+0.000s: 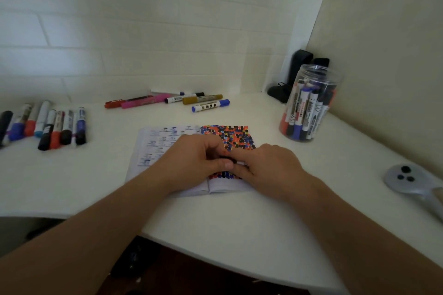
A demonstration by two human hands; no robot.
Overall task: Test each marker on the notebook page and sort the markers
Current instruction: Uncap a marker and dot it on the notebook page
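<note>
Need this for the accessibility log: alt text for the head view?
Both hands, left and right, grip one marker over an open notebook covered in coloured dots; sorted marker groups lie behind, a jar of markers at right.

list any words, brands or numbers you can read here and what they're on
"W": a large letter on the markers in the clear jar; the rest of their labels is blurred.
Loose markers at the left and at the back: print too blurred to read.
Notebook: only scribbles and dots.
</note>
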